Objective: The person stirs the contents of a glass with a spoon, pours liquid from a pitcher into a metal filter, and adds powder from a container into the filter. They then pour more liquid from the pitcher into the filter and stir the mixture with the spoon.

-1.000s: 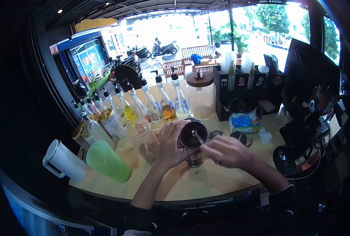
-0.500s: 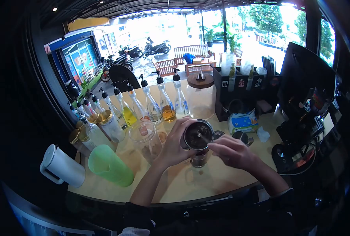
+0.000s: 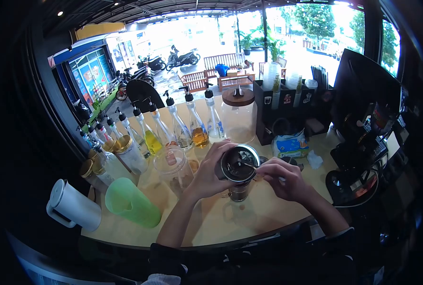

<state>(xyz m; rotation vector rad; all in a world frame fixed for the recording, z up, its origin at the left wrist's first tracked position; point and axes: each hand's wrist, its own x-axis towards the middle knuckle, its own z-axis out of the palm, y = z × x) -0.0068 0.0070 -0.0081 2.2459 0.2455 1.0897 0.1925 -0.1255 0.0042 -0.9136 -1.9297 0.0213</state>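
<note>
A round metal-rimmed cup [image 3: 240, 163] with dark contents is held in my left hand [image 3: 208, 174], its fingers wrapped round the left side. My right hand [image 3: 285, 179] pinches the handle of a thin spoon [image 3: 247, 164], whose other end reaches into the cup. Below the cup stands a glass vessel [image 3: 239, 192] on the counter, partly hidden by the cup. A clear plastic jar [image 3: 174, 167] is to the left of my left hand.
Pump bottles [image 3: 199, 128] line the counter's back left. On the left are a green pitcher [image 3: 133, 202] and a white jug [image 3: 73, 204]. A wooden-lidded jar [image 3: 238, 114], a black cup holder [image 3: 287, 107], a wipes pack [image 3: 290, 144] and a dark monitor [image 3: 367, 88] stand behind and right.
The spoon handle now lies lower and flatter across the cup's rim, and my right hand has shifted slightly right. The camera view has shifted a little.
</note>
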